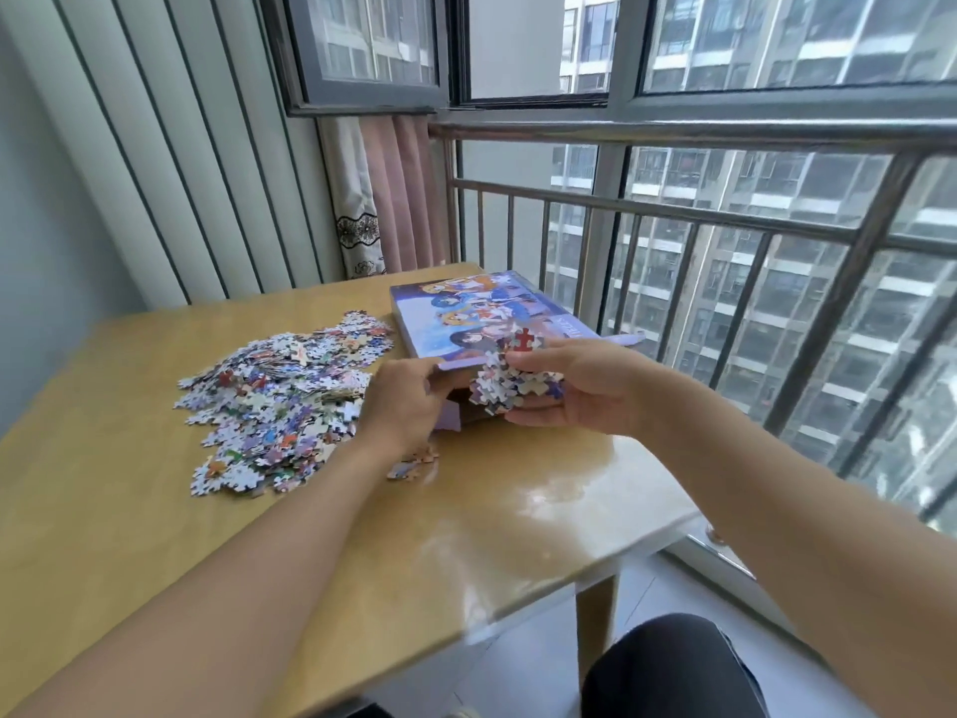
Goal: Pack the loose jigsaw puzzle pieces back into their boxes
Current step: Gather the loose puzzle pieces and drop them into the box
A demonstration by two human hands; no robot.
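Holding a clump of puzzle pieces (510,381) in curled fingers, the right hand (580,386) waits at the open end of the puzzle box (487,316), whose flap the left hand (409,401) pinches up. This looks like the loading step; next the clump needs sliding past the fingertips into the opening. Left of those fingers, the large loose pile (282,401) lies on the table (518,510), unpacked.

Table (518,510) under box (466,308), pieces (279,401)
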